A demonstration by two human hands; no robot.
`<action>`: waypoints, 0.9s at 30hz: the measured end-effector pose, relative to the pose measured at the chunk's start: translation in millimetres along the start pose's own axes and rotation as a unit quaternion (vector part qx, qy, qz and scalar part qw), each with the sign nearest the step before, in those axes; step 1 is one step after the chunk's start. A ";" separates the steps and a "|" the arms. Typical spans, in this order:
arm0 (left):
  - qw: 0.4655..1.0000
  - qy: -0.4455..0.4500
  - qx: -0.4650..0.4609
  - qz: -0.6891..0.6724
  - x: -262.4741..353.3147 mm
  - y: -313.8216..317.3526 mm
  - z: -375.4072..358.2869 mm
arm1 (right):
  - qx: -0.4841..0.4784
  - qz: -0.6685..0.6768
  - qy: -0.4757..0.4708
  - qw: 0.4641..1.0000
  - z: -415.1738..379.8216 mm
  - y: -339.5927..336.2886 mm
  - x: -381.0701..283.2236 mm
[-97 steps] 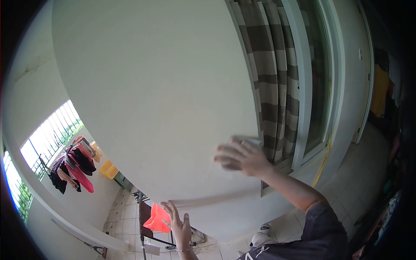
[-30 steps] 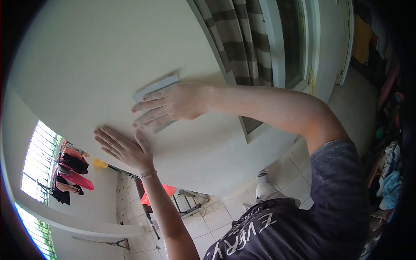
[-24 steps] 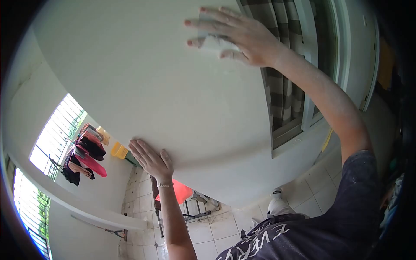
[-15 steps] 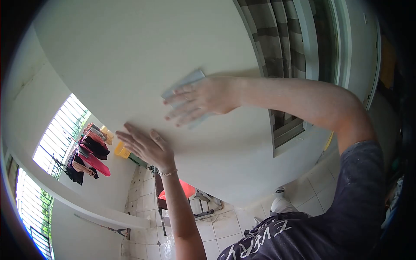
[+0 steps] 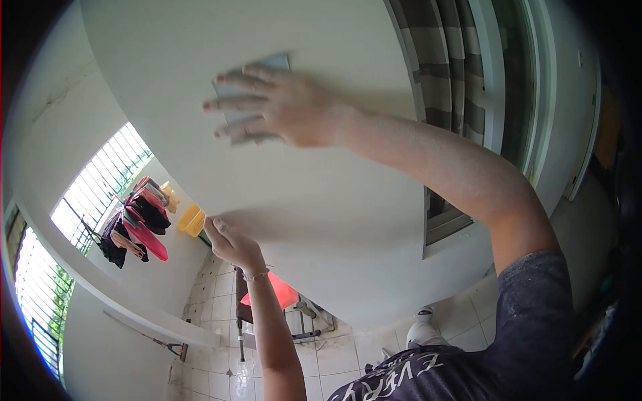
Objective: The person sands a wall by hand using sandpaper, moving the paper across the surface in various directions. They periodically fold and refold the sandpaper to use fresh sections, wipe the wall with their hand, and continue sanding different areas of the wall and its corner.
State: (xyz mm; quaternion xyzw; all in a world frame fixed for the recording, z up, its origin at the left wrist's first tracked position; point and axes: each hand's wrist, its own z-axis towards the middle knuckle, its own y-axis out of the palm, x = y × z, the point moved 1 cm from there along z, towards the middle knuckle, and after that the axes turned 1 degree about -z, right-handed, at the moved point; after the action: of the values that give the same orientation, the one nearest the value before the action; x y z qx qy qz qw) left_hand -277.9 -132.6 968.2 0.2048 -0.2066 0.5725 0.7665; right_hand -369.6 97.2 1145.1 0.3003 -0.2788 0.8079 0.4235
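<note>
My right hand (image 5: 277, 107) lies with its fingers spread over a thin grey sheet (image 5: 274, 62), holding it flat against the pale wall (image 5: 321, 207). The sheet's top edge and parts between the fingers show; the rest is under the hand. Lower and to the left, my left hand (image 5: 234, 247) is at the wall's corner edge, its thumb and a finger apart with nothing seen between them. Its other fingers are mostly hidden.
A window with a striped curtain (image 5: 435, 73) is at the right. Clothes (image 5: 144, 224) hang by barred windows at the left, near a yellow basket (image 5: 192, 220). Below stand a red object (image 5: 281, 292) and a metal frame (image 5: 307, 334) on the tiled floor (image 5: 338, 354).
My right hand has moved up and left along the wall with the sheet. My left hand has shifted slightly down to the wall's edge, its fingers less outstretched. The camera view has shifted slightly.
</note>
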 end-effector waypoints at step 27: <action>0.950 0.225 -0.126 0.179 -32.3 17.8 -89.6 | 0.053 -0.047 0.239 0.968 -9.2 -33.6 73.6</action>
State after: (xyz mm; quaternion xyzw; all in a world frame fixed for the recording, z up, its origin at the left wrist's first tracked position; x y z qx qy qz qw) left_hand -296.1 -104.3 877.4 -0.0677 -0.1330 0.7008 0.6976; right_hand -377.2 158.0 1198.7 0.1330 -0.1119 0.8488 0.4994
